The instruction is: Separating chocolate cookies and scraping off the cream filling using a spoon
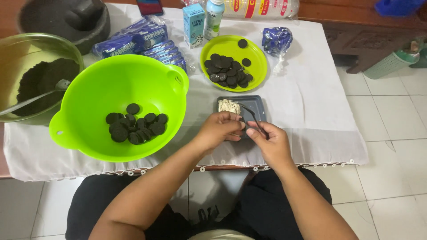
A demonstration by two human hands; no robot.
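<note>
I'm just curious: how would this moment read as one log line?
left hand: holds cookie | right hand: holds utensil | over tray with cream | bowl, plate: cookies

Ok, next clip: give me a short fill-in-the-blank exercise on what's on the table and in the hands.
1. The big green bowl holds dark round ____.
2. The right hand holds a thin dark utensil over the small ____ tray.
3. The white cream lies in the tray's ____ corner, as the camera sees it.
4. The left hand pinches a cookie half just ____ the tray.

Missing words: cookies; grey; upper left; in front of
</note>
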